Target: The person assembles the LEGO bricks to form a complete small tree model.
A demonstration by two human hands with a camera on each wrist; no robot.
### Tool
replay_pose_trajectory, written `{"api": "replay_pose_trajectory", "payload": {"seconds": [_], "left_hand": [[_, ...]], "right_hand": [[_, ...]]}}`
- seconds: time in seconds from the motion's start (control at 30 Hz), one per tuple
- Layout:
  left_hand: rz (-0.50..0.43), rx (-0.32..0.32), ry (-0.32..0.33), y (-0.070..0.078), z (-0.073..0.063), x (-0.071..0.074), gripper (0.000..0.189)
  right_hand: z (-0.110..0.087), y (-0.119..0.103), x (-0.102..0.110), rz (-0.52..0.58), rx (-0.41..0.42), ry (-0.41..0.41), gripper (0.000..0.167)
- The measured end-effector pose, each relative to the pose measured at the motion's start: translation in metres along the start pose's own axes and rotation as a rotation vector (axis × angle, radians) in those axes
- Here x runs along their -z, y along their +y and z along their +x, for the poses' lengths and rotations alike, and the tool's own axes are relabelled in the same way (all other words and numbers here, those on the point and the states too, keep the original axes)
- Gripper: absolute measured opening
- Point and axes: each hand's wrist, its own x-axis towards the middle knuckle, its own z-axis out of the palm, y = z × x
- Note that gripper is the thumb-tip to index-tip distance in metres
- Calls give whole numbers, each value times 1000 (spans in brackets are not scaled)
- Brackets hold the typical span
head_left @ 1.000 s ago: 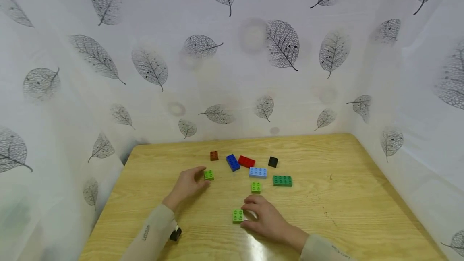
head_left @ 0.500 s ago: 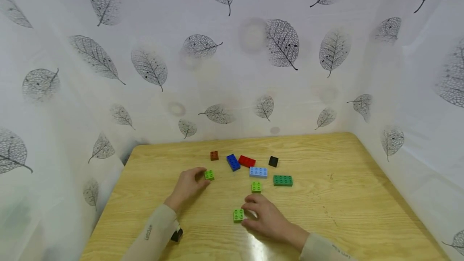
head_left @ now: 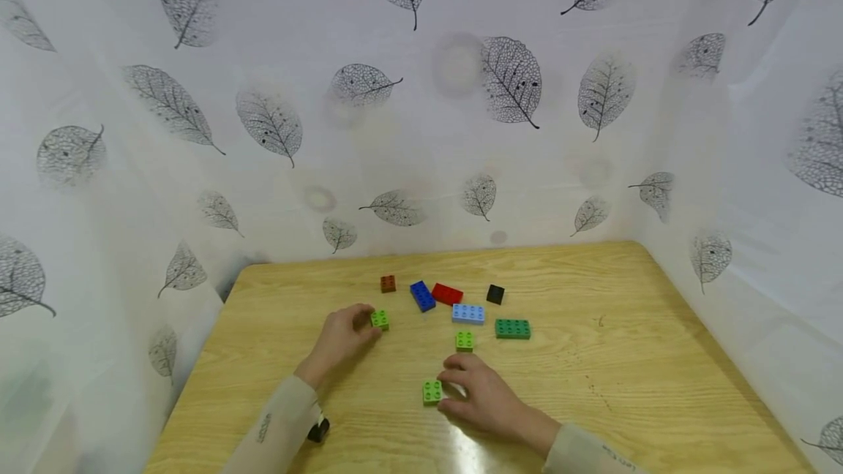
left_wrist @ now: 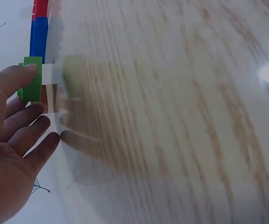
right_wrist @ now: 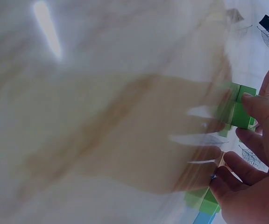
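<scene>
Left hand [head_left: 339, 339], thumb and fingertips drawn narrow, pinches a lime-green, square, four-stud plastic brick [head_left: 379, 320] resting on the wood-grain table [head_left: 658, 357]; right hand [head_left: 484, 393], similarly narrowed, pinches a matching lime-green near brick [head_left: 431, 393]. Over the last second, neither hand nor brick has visibly moved; only the head view has shifted slightly. The handling therefore appears paused, with both bricks apart and unjoined. A third lime-green brick [head_left: 464, 341] lies just beyond the right hand, near a light-blue rectangular eight-stud brick [head_left: 468, 314].
</scene>
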Motion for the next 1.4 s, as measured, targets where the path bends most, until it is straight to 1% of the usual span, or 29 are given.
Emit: {"api": "replay_pose_trajectory", "payload": {"seconds": [0.13, 0.3, 0.5, 0.63, 0.73, 0.83, 0.93, 1.07, 1.2, 1.33, 1.4], "left_hand": [[-48, -23, -5, 4, -3, 1, 37], [-131, -24, -52, 13, -9, 1, 37], [-145, -81, -97, 28, -19, 0, 34], [-149, -137, -117, 38, -27, -3, 33], [-162, -176, -153, 42, -33, -6, 33], [-167, -193, -194, 45, -39, -10, 33], [-176, -212, -223, 48, -44, -14, 34], [-187, -244, -247, 52, -50, -17, 35], [-194, -251, -267, 54, -54, -20, 34], [-229, -276, -277, 53, -58, -23, 33], [-234, -279, -287, 54, -60, -25, 33]], "right_hand": [[0, -1, 0, -4, 2, 3, 35], [0, -3, 1, -21, 11, 10, 34], [-2, -3, 1, -29, 20, 16, 35], [-2, -4, 1, -29, 17, 13, 35], [-2, -4, 1, -30, 18, 15, 34], [-2, -4, 0, -36, 26, 23, 35], [-3, -5, 0, -40, 32, 28, 36], [-3, -5, 0, -42, 26, 25, 37], [-2, -6, 1, -43, 27, 31, 37], [-1, -6, 1, -48, 34, 35, 36], [-1, -5, 1, -48, 26, 27, 36]]}}
